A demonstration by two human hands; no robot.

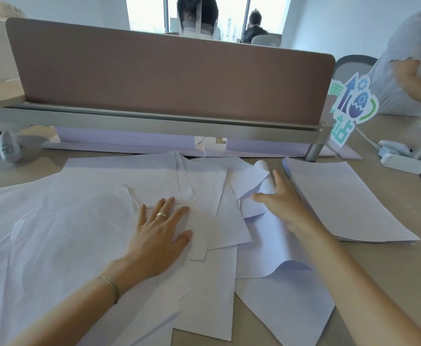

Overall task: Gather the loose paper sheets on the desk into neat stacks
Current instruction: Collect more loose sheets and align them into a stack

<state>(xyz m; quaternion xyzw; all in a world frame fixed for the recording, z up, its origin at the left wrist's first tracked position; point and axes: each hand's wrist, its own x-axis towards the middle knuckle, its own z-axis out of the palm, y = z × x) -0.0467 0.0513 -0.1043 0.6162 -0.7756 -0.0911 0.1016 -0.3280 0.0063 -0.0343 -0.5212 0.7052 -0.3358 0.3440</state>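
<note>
Several loose white paper sheets (74, 221) lie overlapping across the desk, from the left edge to the middle. My left hand (159, 231) rests flat on them with fingers spread, a ring on one finger. My right hand (279, 201) is open, its fingers straight and its thumb out, touching a curled sheet (269, 236) at the right side of the spread. A squared stack of sheets (344, 198) lies on the desk just right of my right hand.
A brown divider screen (169, 78) on a metal rail crosses the far edge of the desk. A colourful cut-out sign (351, 108), a power strip (409, 163) and cables sit at the far right. Another person (409, 58) stands at the right.
</note>
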